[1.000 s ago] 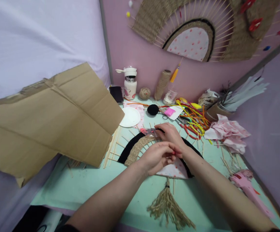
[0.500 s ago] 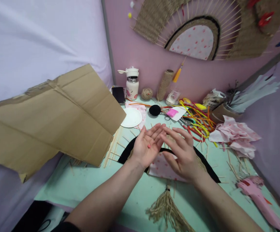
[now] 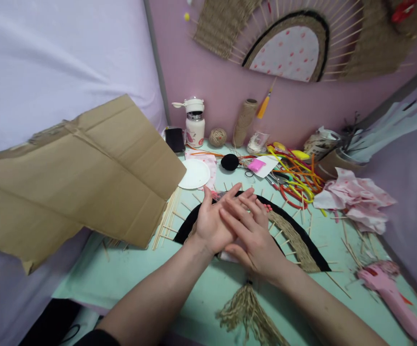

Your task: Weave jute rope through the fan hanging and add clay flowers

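Observation:
My left hand (image 3: 214, 223) is held palm up over the table, fingers stretched out. Across its palm and fingers lies my right hand (image 3: 253, 238), flat with its fingers extended. The small pink bit is hidden from sight, and the right fingers cover where it lay on the palm. Below both hands rests a fan-shaped piece (image 3: 300, 250) of woven twine and thin sticks with a black outer band (image 3: 298, 221). Small pink-red beads or balls (image 3: 267, 207) sit on it near my right fingertips. A twine tassel (image 3: 250, 310) hangs toward the table's front.
A large cardboard sheet (image 3: 86, 178) leans at left over thin sticks (image 3: 167, 216). Behind the hands are a white plate (image 3: 196, 174), a white bottle (image 3: 195, 127), a twine ball (image 3: 217, 137) and coloured pipe cleaners (image 3: 298, 180). A pink glue gun (image 3: 388, 293) lies at right.
My right hand has come down and left onto the left palm, covering the small pink bit that showed there. More of the fan-shaped piece's right side is visible.

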The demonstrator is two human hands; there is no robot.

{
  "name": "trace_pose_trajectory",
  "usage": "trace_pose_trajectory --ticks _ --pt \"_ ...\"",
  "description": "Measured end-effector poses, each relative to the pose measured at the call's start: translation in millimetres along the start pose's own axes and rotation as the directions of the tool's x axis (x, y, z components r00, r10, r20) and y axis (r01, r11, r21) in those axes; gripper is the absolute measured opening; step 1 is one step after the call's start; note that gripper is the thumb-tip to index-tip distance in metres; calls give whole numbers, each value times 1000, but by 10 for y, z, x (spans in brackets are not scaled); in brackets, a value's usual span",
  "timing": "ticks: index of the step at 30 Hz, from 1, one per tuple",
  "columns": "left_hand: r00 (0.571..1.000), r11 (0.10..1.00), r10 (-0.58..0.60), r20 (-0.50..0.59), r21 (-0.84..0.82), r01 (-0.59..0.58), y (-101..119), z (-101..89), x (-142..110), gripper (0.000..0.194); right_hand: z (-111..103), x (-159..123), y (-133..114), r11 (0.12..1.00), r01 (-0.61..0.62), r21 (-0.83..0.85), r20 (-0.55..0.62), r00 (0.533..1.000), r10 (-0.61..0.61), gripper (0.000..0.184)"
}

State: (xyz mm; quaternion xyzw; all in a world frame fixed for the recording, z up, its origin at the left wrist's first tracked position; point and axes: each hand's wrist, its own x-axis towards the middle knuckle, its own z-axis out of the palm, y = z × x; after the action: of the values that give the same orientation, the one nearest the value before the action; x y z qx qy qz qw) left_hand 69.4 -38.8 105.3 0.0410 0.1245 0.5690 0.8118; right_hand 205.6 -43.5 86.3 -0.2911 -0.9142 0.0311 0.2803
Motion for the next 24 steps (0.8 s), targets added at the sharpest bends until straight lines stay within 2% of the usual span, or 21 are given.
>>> trace_pose_trajectory --ticks 2,4,7,9,12,14,17,19,21,24 --pt "999 999 45 2 -5 -45 23 3 2 72 -6 -8 10 1000 24 3 -17 1000 -24 56" --pt "997 997 76 -1 2 -76 33 10 1 71 -2 -9 26 999 -5 -33 -51 999 3 52" --pt "1000 999 7 -21 31 -7 14 17 -2 71 7 -8 39 997 -45 -62 -57 998 41 58" --pt "1000 999 -22 -20 30 22 8 11 0 73 6 -10 38 999 3 -48 -20 1000 -4 60" --pt "999 999 50 -4 -10 -50 30 -4 7 70 -4 -12 45 997 58 -41 -34 998 -60 51" --pt "997 997 77 -5 -22 -77 37 -12 7 68 -5 -8 55 998 10 -59 -84 996 -15 47" --pt "1000 1000 -6 -5 -4 6 10 -9 0 68 1 -3 55 997 -38 -65 -85 996 32 53" --pt "999 999 -47 -9 4 47 -2 4 -3 70 0 -8 47 999 18 -44 -54 998 -20 53" --pt "1000 1000 -13 -24 -7 13 10 21 -3 71 -5 -17 49 998 64 -26 -75 995 -66 46" --pt "997 998 61 -39 -27 -62 39 34 -1 71 -7 -18 71 999 0 -40 -152 988 -6 39"
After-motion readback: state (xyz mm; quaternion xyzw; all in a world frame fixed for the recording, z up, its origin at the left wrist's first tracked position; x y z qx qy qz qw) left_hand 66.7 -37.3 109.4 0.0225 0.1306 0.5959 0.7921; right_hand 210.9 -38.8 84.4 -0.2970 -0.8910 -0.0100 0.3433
